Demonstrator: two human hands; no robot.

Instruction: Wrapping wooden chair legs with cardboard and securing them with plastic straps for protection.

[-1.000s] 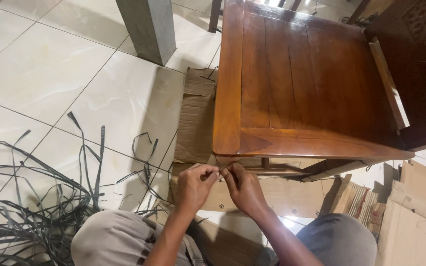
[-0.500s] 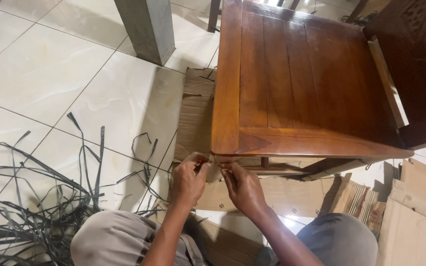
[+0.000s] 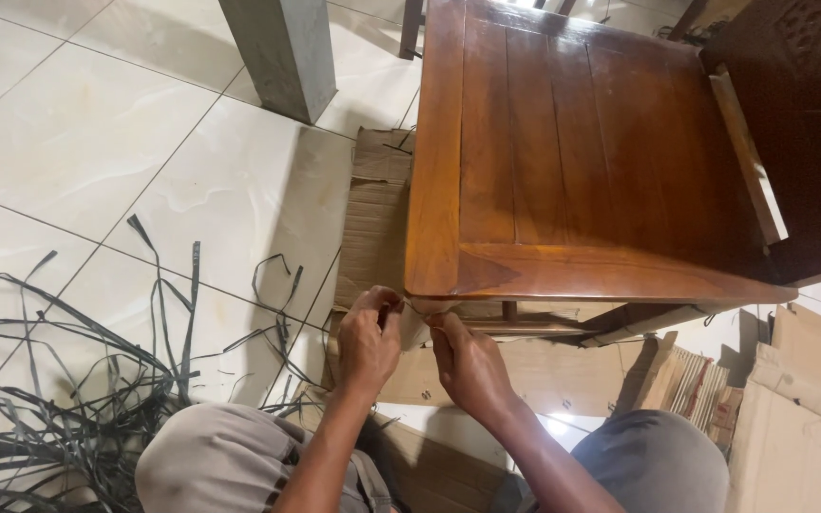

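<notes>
Both hands have gone up from in front of the chair to its near corner since a second ago. The big brown chair [image 3: 572, 161] stands on flat cardboard [image 3: 377, 218] on the tiled floor [image 3: 97, 133]. Black straps [image 3: 78, 399] lie loose on the left. The left hand [image 3: 368, 337] pinches the paper wrap [image 3: 414, 328] at the chair leg, fingers closed on it. The right hand [image 3: 467, 366] grips the same wrap beside it. The seat looks bare already, but I think the leg is still wrapped.
</notes>
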